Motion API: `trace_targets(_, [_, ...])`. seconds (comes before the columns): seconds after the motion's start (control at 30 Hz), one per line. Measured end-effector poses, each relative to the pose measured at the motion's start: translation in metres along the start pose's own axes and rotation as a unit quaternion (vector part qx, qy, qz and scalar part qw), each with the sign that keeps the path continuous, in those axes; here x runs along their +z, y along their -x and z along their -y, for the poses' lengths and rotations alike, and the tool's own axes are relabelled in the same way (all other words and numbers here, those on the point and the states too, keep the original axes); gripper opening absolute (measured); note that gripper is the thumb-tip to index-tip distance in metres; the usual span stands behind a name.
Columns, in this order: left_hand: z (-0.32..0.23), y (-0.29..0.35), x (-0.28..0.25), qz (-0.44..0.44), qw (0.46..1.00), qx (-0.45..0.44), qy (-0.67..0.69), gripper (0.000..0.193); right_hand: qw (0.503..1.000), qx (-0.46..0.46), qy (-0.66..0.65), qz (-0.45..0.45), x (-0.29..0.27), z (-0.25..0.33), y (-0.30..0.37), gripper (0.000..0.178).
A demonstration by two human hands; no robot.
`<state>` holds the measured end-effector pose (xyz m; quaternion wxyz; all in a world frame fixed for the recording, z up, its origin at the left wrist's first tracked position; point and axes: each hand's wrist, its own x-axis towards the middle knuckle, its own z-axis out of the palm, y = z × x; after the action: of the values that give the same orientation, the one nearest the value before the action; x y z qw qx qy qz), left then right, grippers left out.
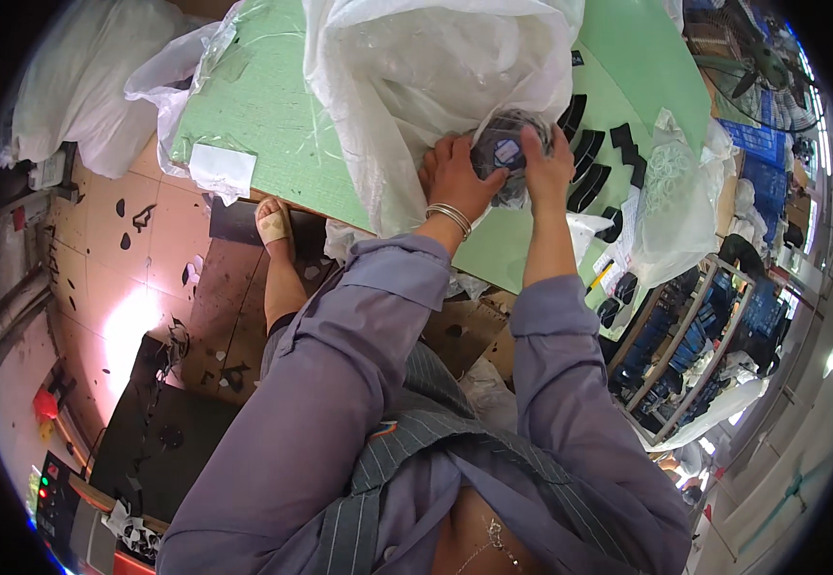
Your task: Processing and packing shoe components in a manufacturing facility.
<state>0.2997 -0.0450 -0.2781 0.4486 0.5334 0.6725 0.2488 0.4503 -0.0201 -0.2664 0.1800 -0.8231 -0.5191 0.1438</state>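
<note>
Both of my hands grip a clear plastic packet of dark pieces (506, 153) at the mouth of a large white sack (416, 77) lying on the green table (263, 115). My left hand (453, 177), with bangles on its wrist, holds the packet's left side. My right hand (548, 165) clasps its right side, fingers curled over the top. Part of the packet is hidden by the sack's folds.
Black curved cut pieces (593, 168) lie on the table right of my hands, beside a clear bag of pale rings (670, 192). A metal rack with dark goods (694, 335) stands lower right. A sandalled foot (274, 225) rests below the table edge. White sacks (91, 86) sit far left.
</note>
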Motion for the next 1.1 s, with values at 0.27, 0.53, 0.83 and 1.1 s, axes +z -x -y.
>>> trace_targets(0.27, [-0.004,0.007,-0.133,0.160,0.960,0.168,0.157,0.069,0.999,-0.027,-0.002,-0.016,-0.077,0.051,0.037,0.030])
trace_targets(0.53, [0.184,-0.124,-0.402,-0.173,0.971,-0.002,0.168,0.025,0.873,-0.127,-0.466,0.070,-0.142,0.213,0.070,0.021])
trace_targets(0.83, [0.365,-0.228,-0.404,-0.068,0.893,-0.298,-0.331,0.044,0.839,-0.078,-0.538,0.014,0.030,0.416,0.057,0.038])
trace_targets(1.1, [0.480,-0.192,-0.434,-0.257,0.876,-0.338,-0.231,0.040,0.880,-0.126,-0.416,0.189,0.106,0.456,0.080,0.044])
